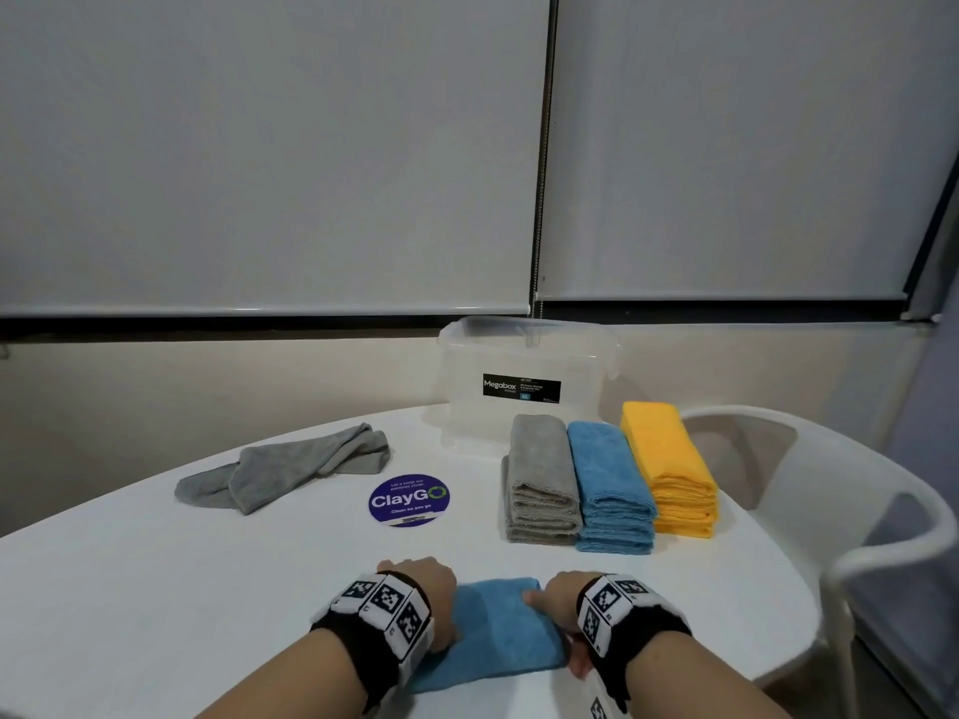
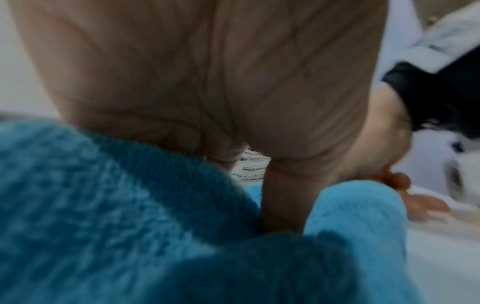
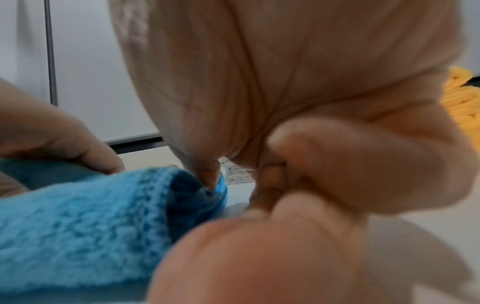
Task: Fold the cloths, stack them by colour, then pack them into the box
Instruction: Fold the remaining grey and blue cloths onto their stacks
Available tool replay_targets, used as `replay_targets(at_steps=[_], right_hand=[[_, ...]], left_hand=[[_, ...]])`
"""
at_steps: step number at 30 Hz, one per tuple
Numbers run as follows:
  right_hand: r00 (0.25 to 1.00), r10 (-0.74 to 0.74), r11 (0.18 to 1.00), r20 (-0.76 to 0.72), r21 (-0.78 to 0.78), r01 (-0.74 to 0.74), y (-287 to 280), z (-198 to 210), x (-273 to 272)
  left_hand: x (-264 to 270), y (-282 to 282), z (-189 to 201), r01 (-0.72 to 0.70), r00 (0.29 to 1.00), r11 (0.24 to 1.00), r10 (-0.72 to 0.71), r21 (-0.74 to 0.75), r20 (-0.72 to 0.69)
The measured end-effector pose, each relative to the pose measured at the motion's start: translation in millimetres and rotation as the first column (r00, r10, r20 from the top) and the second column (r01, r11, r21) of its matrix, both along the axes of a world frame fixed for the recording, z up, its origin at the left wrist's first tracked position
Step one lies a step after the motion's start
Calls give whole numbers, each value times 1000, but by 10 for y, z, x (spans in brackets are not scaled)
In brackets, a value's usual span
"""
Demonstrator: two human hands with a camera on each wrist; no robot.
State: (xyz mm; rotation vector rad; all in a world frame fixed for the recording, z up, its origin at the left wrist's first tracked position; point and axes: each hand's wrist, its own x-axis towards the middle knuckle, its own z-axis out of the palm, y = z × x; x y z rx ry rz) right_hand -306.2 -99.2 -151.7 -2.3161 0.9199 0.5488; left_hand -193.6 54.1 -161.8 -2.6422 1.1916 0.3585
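A folded blue cloth [image 1: 493, 633] lies on the white table [image 1: 155, 589] near its front edge. My left hand [image 1: 428, 589] holds its left end, with the thumb [image 2: 280, 205] pushed down into the blue cloth [image 2: 103, 205]. My right hand [image 1: 558, 596] is at the right end. Its thumb [image 3: 207, 176] is hooked into the fold of the blue cloth [image 3: 78, 226], and its fingers [image 3: 324, 156] curl beside it. Further back stand folded stacks of grey cloths [image 1: 542, 480], blue cloths [image 1: 612, 490] and yellow cloths [image 1: 669, 469]. Behind them is the clear plastic box [image 1: 524, 376].
An unfolded grey cloth [image 1: 290, 469] lies crumpled at the back left. A round purple sticker [image 1: 409, 500] is stuck to the table's middle. A white chair [image 1: 840, 511] stands close against the table's right side. A wall with blinds runs behind the box.
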Motion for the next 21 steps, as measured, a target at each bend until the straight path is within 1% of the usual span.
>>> replay_targets(at_steps=[1, 2, 4, 7, 8, 9, 10, 11, 12, 13, 14, 15, 16, 17, 19, 21], right_hand=[[1000, 10, 1000, 1, -4, -10, 5, 3, -36], [999, 7, 1000, 34, 7, -8, 5, 0, -76], [994, -52, 997, 97, 61, 46, 5, 8, -172], [987, -61, 991, 146, 124, 43, -62, 23, -272], [978, -88, 986, 191, 155, 59, -105, 33, -300], [954, -138, 976, 265, 203, 85, -159, 43, -328], [904, -226, 954, 364, 272, 128, -210, 74, -368], [827, -320, 925, 463, 343, 165, -272, 98, -395], [716, -397, 900, 574, 398, 180, -331, 130, -419], [591, -450, 883, 670, 435, 178, -396, 169, -422], [475, -480, 871, 738, 464, 160, -446, 239, -419], [384, -510, 854, 770, 505, 122, -486, 316, -405], [341, -528, 841, 778, 535, 81, -502, 403, -380], [333, -524, 838, 784, 543, 40, -514, 480, -351], [352, -464, 867, 813, 498, -7, -634, 558, -251], [365, -402, 899, 839, 439, -18, -793, 621, -144]], left_hand=[[13, -10, 8, 12, 1000, 1000, -12, -18, -24], [18, -21, 28, 24, 999, 999, -25, -21, -43], [30, -42, 124, 52, 996, 998, -55, -35, -74], [40, -90, 361, 109, 976, 988, -126, -106, -176], [27, -110, 481, 124, 965, 982, -153, -144, -211], [25, -139, 600, 131, 955, 974, -175, -188, -242], [44, -173, 709, 123, 944, 962, -190, -244, -270], [55, -203, 825, 108, 934, 943, -204, -314, -292], [85, -254, 925, 73, 921, 918, -212, -389, -326], [121, -326, 1019, 30, 905, 880, -225, -474, -361], [167, -430, 1084, -15, 888, 826, -248, -563, -388], [186, -546, 1147, -64, 870, 757, -277, -650, -408], [196, -684, 1185, -151, 833, 676, -306, -721, -461], [185, -836, 1204, -256, 784, 582, -343, -772, -518], [193, -1166, 1164, -446, 697, 433, -380, -783, -608], [209, -1474, 1089, -544, 648, 365, -391, -756, -654]])
